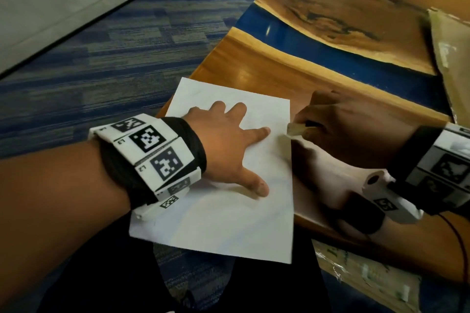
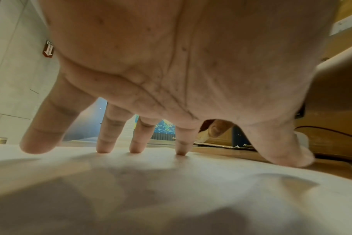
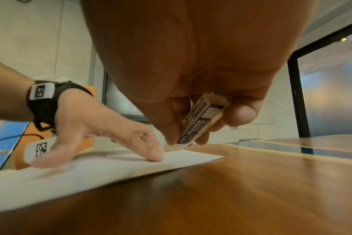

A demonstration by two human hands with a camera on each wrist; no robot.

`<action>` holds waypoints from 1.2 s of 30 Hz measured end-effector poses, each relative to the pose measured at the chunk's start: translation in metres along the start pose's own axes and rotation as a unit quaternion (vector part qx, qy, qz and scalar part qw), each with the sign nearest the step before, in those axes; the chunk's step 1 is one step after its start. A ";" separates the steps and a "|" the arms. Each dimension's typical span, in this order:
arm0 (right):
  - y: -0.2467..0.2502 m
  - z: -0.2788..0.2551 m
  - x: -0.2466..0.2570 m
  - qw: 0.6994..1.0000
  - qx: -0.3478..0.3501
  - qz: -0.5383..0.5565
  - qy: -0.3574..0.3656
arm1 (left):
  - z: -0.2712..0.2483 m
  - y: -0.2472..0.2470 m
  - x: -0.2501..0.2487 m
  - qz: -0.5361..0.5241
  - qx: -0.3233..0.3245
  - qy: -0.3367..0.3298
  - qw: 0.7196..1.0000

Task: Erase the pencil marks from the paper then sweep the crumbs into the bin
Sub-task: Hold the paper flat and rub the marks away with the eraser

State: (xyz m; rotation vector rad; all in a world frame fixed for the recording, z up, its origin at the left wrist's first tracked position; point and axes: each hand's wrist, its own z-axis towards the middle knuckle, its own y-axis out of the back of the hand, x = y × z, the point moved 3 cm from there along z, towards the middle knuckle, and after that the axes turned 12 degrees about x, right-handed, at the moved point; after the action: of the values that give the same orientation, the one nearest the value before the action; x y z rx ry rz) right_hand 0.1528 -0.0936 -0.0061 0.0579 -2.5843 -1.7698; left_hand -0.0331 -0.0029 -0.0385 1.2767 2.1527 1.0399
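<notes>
Wood-and-blue table [image 1: 292,68], cardboard [image 1: 452,40] alongside.

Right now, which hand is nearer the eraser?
Right. The right hand pinches the eraser at the paper's right edge; the left hand presses flat on the paper beside it.

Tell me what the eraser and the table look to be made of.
Eraser: seemingly white rubber or vinyl, matte tip showing below a printed card sleeve. Table: apparently glossy varnished wood, with visible grain and reflections, plus a blue band, possibly resin.
</notes>
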 end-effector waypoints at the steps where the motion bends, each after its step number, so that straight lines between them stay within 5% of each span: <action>1: 0.000 -0.002 0.005 1.000 0.000 0.005 0.006 | -0.001 0.001 0.000 0.000 -0.004 0.003 1.000; 11: -0.007 -0.008 0.011 0.997 0.058 0.033 0.032 | 0.007 0.020 0.024 -0.015 -0.048 -0.018 0.999; 17: 0.009 0.014 0.001 0.997 0.031 0.065 -0.014 | 0.025 0.021 0.031 0.026 0.036 -0.043 0.998; 23: 0.007 0.039 0.015 0.997 0.038 0.049 -0.041 | 0.027 0.020 0.029 0.055 0.043 -0.036 0.997; 28: -0.001 0.021 0.055 0.987 0.066 0.032 0.142 | 0.027 0.023 0.028 0.059 0.048 -0.044 0.996; 33: 0.006 0.036 0.015 0.999 0.041 0.014 0.000 | 0.028 0.025 0.026 0.096 0.046 -0.031 0.994; 36: -0.003 0.023 0.049 0.991 0.057 0.020 0.122 | 0.026 0.025 0.027 0.098 0.046 -0.034 0.994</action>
State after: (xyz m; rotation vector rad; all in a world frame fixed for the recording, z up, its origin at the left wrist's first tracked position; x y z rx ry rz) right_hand 0.1029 -0.0751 -0.0178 0.2079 -2.4879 -1.4940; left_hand -0.0144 0.0381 -0.0349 1.5683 2.0776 0.9659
